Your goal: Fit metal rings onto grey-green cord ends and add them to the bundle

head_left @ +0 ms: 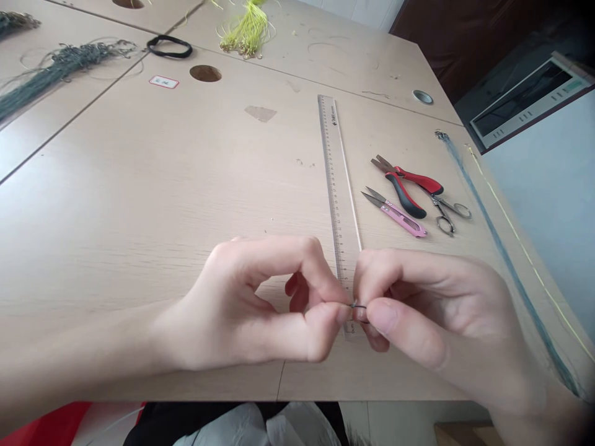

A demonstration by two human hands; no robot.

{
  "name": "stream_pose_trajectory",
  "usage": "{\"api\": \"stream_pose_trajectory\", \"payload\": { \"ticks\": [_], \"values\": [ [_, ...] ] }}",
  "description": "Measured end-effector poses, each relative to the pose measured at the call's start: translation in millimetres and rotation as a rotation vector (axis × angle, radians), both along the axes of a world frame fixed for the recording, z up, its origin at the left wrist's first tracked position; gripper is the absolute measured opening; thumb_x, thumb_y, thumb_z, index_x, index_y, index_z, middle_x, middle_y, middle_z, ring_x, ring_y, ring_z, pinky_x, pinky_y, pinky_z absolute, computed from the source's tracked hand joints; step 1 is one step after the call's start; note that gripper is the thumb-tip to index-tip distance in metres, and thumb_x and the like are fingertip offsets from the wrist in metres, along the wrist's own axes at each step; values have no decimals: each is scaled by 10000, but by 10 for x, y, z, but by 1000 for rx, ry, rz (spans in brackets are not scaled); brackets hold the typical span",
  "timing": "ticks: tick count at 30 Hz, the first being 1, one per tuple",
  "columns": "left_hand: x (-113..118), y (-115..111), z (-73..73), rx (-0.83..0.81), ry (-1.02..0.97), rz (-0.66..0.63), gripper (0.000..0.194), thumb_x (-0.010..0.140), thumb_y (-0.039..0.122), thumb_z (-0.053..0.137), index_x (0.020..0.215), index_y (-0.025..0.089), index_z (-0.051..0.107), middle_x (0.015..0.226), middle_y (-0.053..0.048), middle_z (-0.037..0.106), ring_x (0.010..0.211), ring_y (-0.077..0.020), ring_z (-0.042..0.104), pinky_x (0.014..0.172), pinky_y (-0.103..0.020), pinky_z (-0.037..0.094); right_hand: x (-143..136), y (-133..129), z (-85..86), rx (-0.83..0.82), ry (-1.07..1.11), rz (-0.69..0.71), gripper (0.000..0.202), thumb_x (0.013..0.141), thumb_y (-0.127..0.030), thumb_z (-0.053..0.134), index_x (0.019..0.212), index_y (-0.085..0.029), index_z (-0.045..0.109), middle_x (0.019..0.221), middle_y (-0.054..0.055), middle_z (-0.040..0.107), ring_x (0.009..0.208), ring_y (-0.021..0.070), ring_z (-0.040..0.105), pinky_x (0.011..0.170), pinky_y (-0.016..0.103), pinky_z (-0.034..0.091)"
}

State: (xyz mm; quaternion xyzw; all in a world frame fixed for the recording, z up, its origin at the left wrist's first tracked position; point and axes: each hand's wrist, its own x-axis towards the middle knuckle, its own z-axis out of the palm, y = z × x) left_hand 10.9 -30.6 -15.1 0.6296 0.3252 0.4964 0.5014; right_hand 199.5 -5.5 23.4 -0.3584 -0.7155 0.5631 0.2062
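My left hand and my right hand meet near the front of the table, fingertips almost touching. Between them is a small thin dark piece, curved like wire or cord; its exact kind is too small to tell. Thumb and forefinger of the left hand pinch one end, while the right thumb and fingers close on the other. Beneath the hands lies a clear ruler, its near end partly covered by fingers.
Right of the ruler lie red-and-black pliers, pink thread snips and small folding scissors. Blue-grey strands and a yellow cord run along the right edge. Bundles of grey-green strands and yellow strands lie farther back.
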Motion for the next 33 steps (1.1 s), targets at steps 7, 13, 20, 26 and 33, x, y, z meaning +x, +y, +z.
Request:
{"api": "stream_pose_trajectory", "payload": {
  "ticks": [7, 13, 20, 26, 33],
  "values": [
    [-4, -7, -11, 3, -8, -1, 184, 715, 33, 635, 655, 177, 538, 575, 62, 510, 508, -62, 441, 436, -183, 369, 9, -15, -12, 19, 6, -1, 170, 854, -105, 562, 717, -205, 556, 609, -54, 557, 535, 61, 533, 473, 139, 439],
    [-3, -6, -23, 7, -13, 4, 185, 712, 24, 629, 659, 176, 536, 579, 64, 507, 513, -60, 437, 442, -183, 365, 19, -9, -24, 9, 17, 21, 168, 863, -104, 557, 732, -209, 543, 626, -63, 555, 550, 49, 530, 490, 127, 435],
    [0, -5, -8, 4, -9, 5, 190, 708, 22, 622, 650, 180, 534, 575, 64, 507, 506, -62, 434, 433, -183, 364, 11, -11, -29, 41, 15, 21, 160, 848, -99, 562, 737, -212, 538, 618, -68, 548, 541, 49, 520, 478, 134, 424],
    [-4, 0, -30, 35, 1, 14, 188, 714, 21, 622, 658, 181, 539, 577, 64, 505, 505, -62, 423, 435, -185, 362, 8, -8, -52, 109, 24, 19, 161, 832, -78, 569, 741, -206, 531, 624, -67, 542, 552, 45, 517, 497, 137, 437],
    [-5, -5, -61, 37, 27, 16, 188, 744, 41, 629, 680, 198, 550, 596, 57, 521, 512, -72, 428, 438, -195, 368, -16, -5, -66, 227, 64, 6, 175, 798, -34, 575, 721, -183, 525, 633, -79, 512, 551, 19, 486, 499, 104, 432]
  ]
}}
